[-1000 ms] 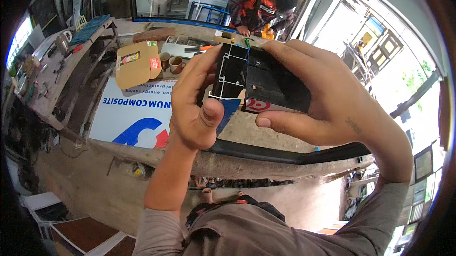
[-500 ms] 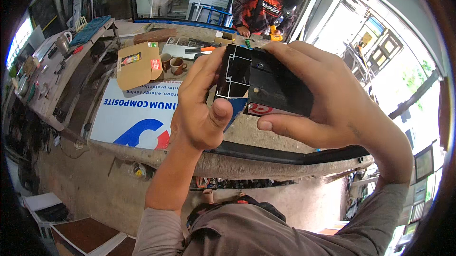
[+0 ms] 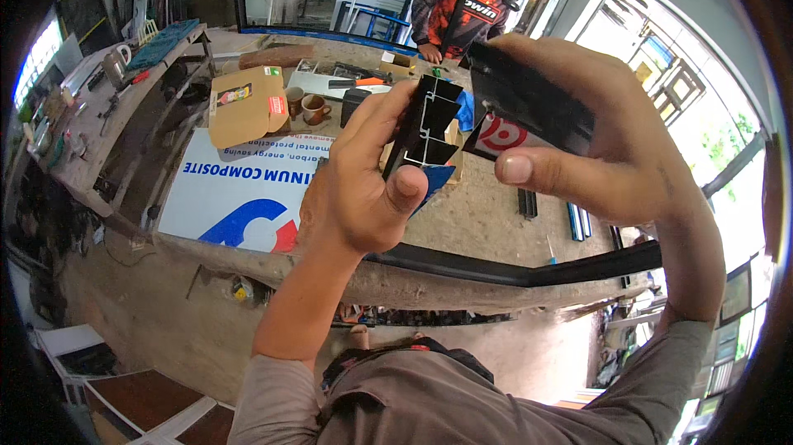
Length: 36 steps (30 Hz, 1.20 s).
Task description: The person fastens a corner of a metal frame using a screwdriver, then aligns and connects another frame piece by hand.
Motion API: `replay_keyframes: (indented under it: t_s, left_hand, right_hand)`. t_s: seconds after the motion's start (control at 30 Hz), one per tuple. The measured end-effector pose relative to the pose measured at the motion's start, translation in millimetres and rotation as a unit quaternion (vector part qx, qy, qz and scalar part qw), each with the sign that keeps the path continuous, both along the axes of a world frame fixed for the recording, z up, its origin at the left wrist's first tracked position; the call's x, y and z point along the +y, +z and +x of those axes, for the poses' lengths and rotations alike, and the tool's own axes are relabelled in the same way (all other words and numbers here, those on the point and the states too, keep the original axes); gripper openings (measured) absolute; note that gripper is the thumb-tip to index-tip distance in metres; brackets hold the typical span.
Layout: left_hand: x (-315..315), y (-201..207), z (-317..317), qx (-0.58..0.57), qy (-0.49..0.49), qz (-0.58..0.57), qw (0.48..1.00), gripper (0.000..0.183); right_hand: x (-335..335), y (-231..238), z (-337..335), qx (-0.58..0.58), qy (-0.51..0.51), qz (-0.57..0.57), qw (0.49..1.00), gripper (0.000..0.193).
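Observation:
My left hand point(image 3: 361, 185) is closed round a black aluminium profile point(image 3: 436, 114), whose cut end shows bare metal walls and hollow channels. Some blue film is at its lower end, by my thumb. In my right hand point(image 3: 615, 127), thumb below and fingers over the top, is a second black profile piece point(image 3: 529, 102). White film with a red ring mark covers part of its underside. A gap separates the two pieces, both raised above the workbench point(image 3: 479, 226). My palms hide the rest of each piece.
A black frame bar point(image 3: 462, 267) runs along the bench's front edge. To the left lie a white printed panel point(image 3: 186, 205), a cardboard package point(image 3: 239, 118) and brown mugs point(image 3: 315, 110). Beyond is an orange-and-black knife point(image 3: 363, 81). A co-worker point(image 3: 462, 11) stands across the bench.
The two black pieces, together before, are now apart. My right hand has moved right with its piece, and my left hand has shifted slightly right. The co-worker is more upright.

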State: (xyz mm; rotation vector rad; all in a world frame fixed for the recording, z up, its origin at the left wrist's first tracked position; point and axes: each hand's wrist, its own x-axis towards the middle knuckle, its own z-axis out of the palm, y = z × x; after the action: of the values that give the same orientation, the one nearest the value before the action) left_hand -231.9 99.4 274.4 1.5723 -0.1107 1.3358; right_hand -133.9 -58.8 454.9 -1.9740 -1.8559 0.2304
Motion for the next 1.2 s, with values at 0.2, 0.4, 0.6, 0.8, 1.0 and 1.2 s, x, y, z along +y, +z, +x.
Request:
replay_keyframes:
  t_s: [0.2, 0.4, 0.6, 0.8, 1.0, 1.2]
  left_hand:
    - [-6, -4, 8, -0.046, 0.009, -0.002, 0.999, 0.104]
    - [-7, -2, -4, -0.013, 0.002, 0.005, 1.000, 0.098]
    - [-5, -9, -4, -0.039, 0.015, 0.037, 0.998, 0.089]
    - [-7, -15, 3, -0.061, 0.027, 0.042, 0.997, 0.093]
    - [-8, -15, 0, -0.052, 0.042, 0.053, 0.996, 0.091]
    - [-5, -13, 0, -0.085, 0.052, 0.063, 0.993, 0.088]
  right_hand:
    - [-2, -5, -5, -0.009, -0.033, 0.022, 0.999, 0.080]
    - [4, -7, -12, 0.035, -0.073, -0.002, 0.997, 0.085]
    - [8, -6, -18, -0.011, -0.066, -0.011, 0.998, 0.085]
    - [-3, 1, -14, 0.018, -0.053, 0.019, 0.998, 0.096]
    - [5, -3, -22, 0.008, -0.045, 0.023, 0.999, 0.088]
    - [13, -4, -18, -0.041, -0.001, 0.006, 0.999, 0.084]
